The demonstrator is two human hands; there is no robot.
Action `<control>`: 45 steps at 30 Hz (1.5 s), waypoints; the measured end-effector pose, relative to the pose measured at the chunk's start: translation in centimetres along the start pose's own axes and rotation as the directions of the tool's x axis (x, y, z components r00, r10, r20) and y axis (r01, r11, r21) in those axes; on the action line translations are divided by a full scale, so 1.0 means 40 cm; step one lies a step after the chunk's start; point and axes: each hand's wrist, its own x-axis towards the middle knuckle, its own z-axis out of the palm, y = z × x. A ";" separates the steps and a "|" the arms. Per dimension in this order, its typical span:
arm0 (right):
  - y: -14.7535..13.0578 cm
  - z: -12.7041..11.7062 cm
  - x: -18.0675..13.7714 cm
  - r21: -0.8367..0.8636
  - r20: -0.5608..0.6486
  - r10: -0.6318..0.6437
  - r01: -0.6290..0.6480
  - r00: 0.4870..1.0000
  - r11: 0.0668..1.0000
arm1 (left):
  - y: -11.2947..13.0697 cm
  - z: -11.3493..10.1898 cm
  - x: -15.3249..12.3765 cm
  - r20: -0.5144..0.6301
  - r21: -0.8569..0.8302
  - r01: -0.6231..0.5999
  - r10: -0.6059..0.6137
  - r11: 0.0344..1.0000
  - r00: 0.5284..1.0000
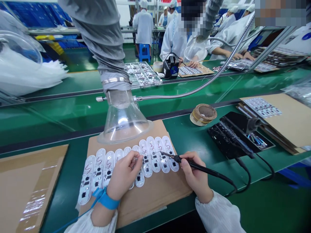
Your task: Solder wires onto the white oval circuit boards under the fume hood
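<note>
A row of several white oblong circuit boards (155, 157) lies on a cardboard sheet (155, 194). My right hand (194, 174) grips a black soldering iron (191, 165) like a pen, its tip touching a board near the row's right end. My left hand (123, 174), with a blue wrist strap (107, 200), rests curled on the middle boards and pinches something thin that I cannot make out. A clear fume-extraction funnel (123, 121) hangs just behind the boards.
A tape roll (203, 114) and a black soldering-iron stand (239, 132) sit to the right, beside cardboard carrying more boards (262, 107). Another cardboard sheet (21, 187) lies at left. Beyond the green conveyor, several people in white coats work at benches.
</note>
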 end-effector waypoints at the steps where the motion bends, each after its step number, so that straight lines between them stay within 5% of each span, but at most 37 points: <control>1: 0.000 0.000 0.000 -0.003 0.003 -0.001 0.001 1.000 1.000 | 0.000 0.002 0.000 0.007 0.001 0.001 -0.001 1.000 1.000; 10: -0.021 0.000 0.009 -0.029 0.008 -0.009 0.009 1.000 1.000 | 0.012 -0.006 0.000 0.013 0.016 -0.060 0.060 0.998 0.998; 17: -0.051 0.059 0.008 0.076 -0.103 0.096 -0.088 0.990 0.993 | -0.024 -0.047 -0.004 -0.087 0.073 -0.042 0.049 0.996 0.995; 45: -0.034 0.077 0.008 0.017 -0.018 0.076 -0.076 0.997 0.997 | -0.023 -0.020 -0.001 -0.062 0.046 -0.043 0.046 0.998 0.997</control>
